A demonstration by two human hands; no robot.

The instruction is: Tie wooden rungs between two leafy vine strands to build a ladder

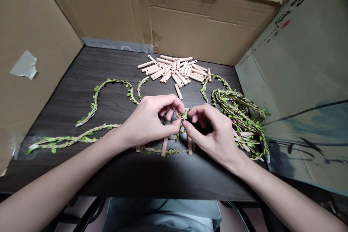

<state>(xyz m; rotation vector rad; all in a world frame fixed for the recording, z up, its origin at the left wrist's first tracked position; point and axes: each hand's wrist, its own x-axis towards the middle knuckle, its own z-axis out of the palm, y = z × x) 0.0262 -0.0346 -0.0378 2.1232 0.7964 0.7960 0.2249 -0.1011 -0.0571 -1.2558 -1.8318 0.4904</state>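
Note:
My left hand (pixel 148 121) and my right hand (pixel 209 134) meet over the dark tabletop, their fingertips pinching a twine garland with small green artificial leaves (pixel 183 115). Several short wooden dowels (pixel 164 146) lie side by side under the hands, with the garland running across them. Their upper parts are hidden by my hands. The garland's loose length curves away to the left, and a tangled coil of it (pixel 236 116) lies to the right of my right hand. A pile of similar dowels (pixel 174 69) sits farther back, beyond my fingers.
The dark wood-grain table (pixel 114 61) is walled by cardboard panels (pixel 195 32) at the back and both sides. One stray dowel (pixel 178 91) lies in front of the pile. My lap and chair show below the table's near edge.

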